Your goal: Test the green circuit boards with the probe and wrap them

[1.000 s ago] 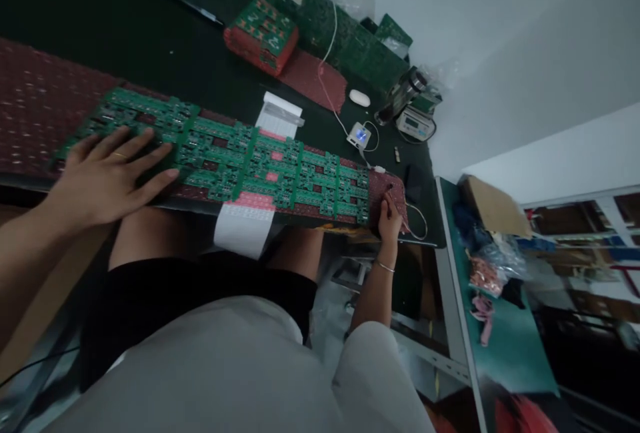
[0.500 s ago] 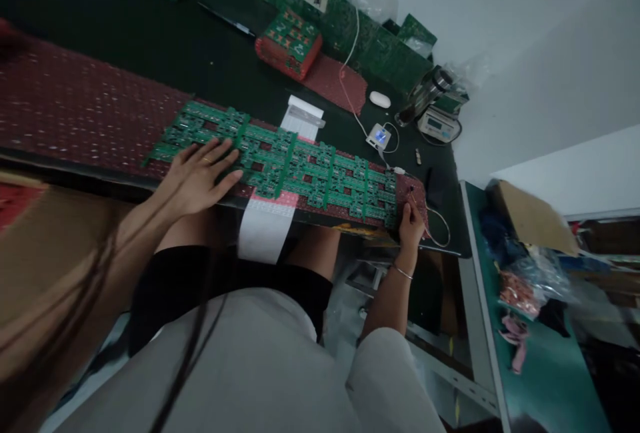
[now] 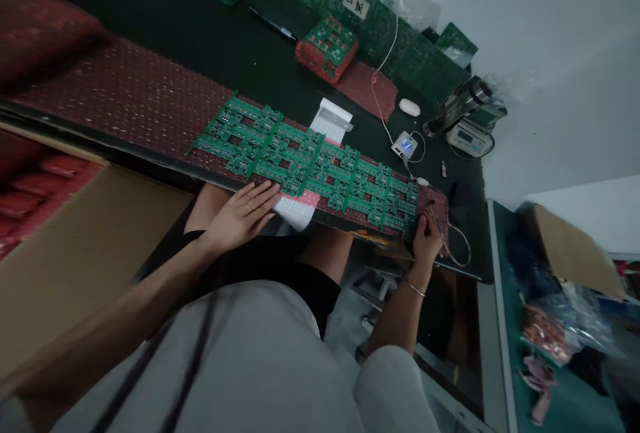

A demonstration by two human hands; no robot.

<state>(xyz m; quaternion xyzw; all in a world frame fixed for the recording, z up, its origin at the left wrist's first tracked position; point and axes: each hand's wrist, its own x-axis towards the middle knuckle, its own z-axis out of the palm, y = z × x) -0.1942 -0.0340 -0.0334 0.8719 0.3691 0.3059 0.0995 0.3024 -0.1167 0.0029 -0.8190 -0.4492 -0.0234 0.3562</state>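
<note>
Several green circuit board panels lie in a row on pink bubble wrap along the table's front edge. My left hand rests with fingers stretched out at the near edge of the row, left of a white paper strip that runs under the boards. At the row's right end my right hand is closed in a pinch. A thin cable loops to it, and a small dark tip shows above the fingers; exactly what is pinched is partly hidden.
Beyond the boards sit a small white device with a lit screen, a white oval case, a red-wrapped board stack and a pen. A flask stands far right. A cardboard box with red packets is lower left.
My left hand has slid off the boards' left part to the right and nearer the table edge. My right hand stays at the row's right end. The camera view has shifted.
</note>
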